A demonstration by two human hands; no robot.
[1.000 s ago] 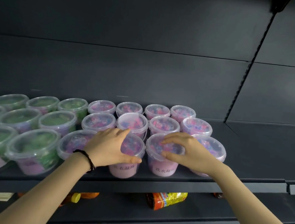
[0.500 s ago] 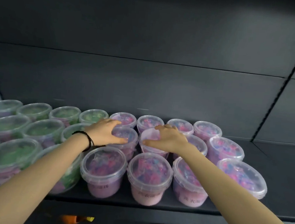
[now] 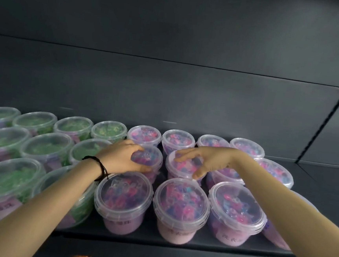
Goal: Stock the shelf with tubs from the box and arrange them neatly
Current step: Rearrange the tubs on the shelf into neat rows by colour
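pink left tub (image 3: 151, 160) and right tub (image 3: 181, 168) stand in the shelf's (image 3: 148, 243) middle row; left hand (image 3: 121, 157) curls round one, right hand (image 3: 211, 159) clasps the other's lid. best nudged squarely into line.

Tubs (image 3: 180, 203) in rows on shelf (image 3: 323, 182), hands (image 3: 121, 157) (image 3: 209, 160) on two adjacent middle-row tubs (image 3: 151, 158)
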